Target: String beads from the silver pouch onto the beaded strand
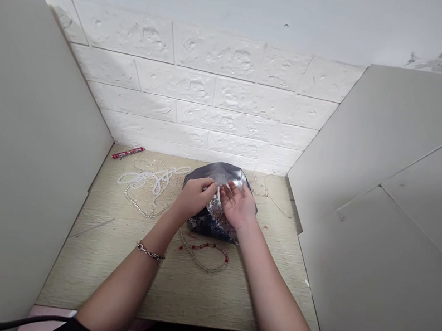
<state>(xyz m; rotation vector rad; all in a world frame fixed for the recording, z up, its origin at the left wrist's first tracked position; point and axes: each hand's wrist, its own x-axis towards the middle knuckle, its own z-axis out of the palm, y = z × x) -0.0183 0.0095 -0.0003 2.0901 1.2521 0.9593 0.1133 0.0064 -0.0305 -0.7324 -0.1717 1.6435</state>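
A shiny silver and dark foil bag (214, 175) lies at the back middle of the wooden desk (183, 289). My left hand (195, 195) pinches the bag's opening from the left. My right hand (237, 205) rests on the bag from the right, fingers curled at the same opening. The two hands almost touch. Whatever is inside the bag is hidden by my fingers. A bracelet (149, 252) is on my left wrist.
White bead strands (145, 184) lie left of the bag. A strand with red beads (206, 256) lies in front of it. A small red packet (127, 153) is at the back left. Grey partition boards (15, 153) stand on both sides, a white brick wall (199, 94) behind.
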